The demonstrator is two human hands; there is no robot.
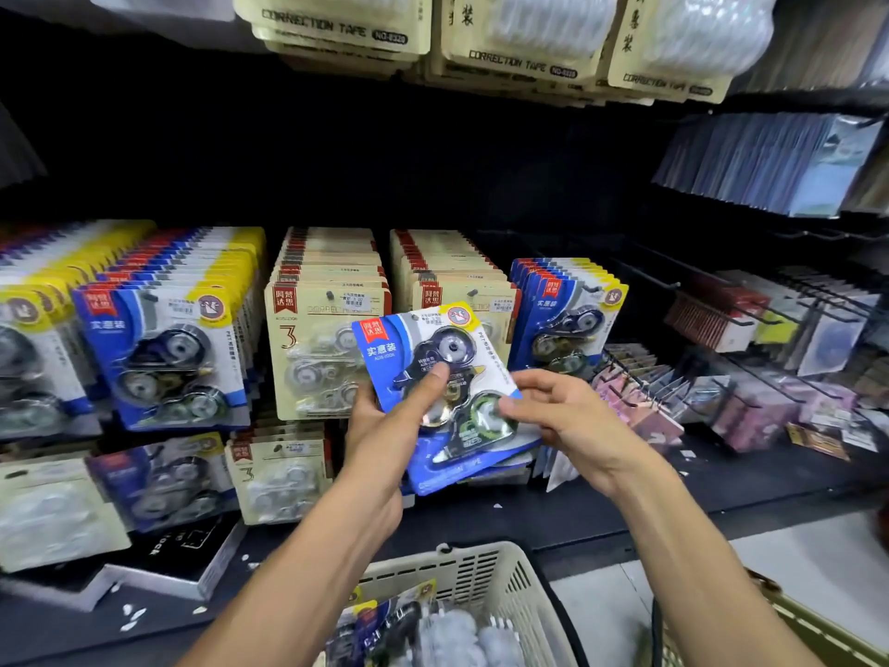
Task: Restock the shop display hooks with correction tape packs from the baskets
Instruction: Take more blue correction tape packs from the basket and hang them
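Observation:
I hold a small stack of blue correction tape packs (433,368) in front of the display. My left hand (389,416) grips the stack from the left, thumb pressed on the top pack's blister. My right hand (567,416) pinches the top pack's lower right edge. Just behind, to the right, blue packs of the same kind hang on a hook (563,320). A cream basket (486,584) at the bottom centre holds more packs.
Beige three-packs (317,339) hang on hooks behind my hands, and blue-and-yellow packs (163,349) fill the hooks to the left. Cream correction tape packs (519,45) hang overhead. Bare wire hooks and other stationery (750,329) lie to the right. A second basket's rim (818,633) shows at bottom right.

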